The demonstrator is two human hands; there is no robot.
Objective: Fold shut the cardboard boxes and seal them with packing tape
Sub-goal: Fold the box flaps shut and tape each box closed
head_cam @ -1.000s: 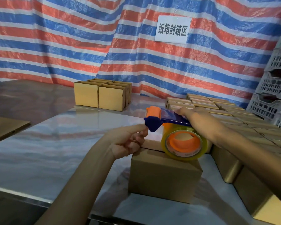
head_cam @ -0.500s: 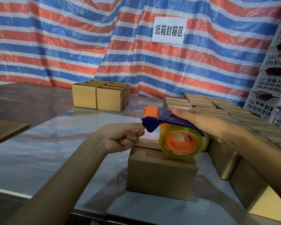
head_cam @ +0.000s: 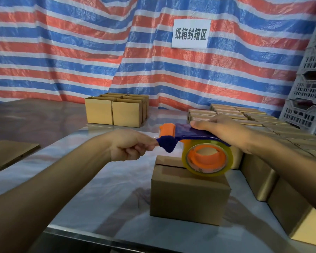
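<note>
cardboard box (head_cam: 188, 196) sits on table (head_cam: 98, 179) near its front edge, flaps folded shut. right hand (head_cam: 226, 132) grips tape dispenser (head_cam: 182, 131) over box top. left hand (head_cam: 130, 145) pinches tape end (head_cam: 155, 138) at dispenser front.

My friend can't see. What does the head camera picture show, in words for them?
A person's right hand holds a blue-and-orange tape dispenser over a folded-shut cardboard box on a shiny table, while the left hand pinches the tape end at its front. More boxes stand nearby.
</note>
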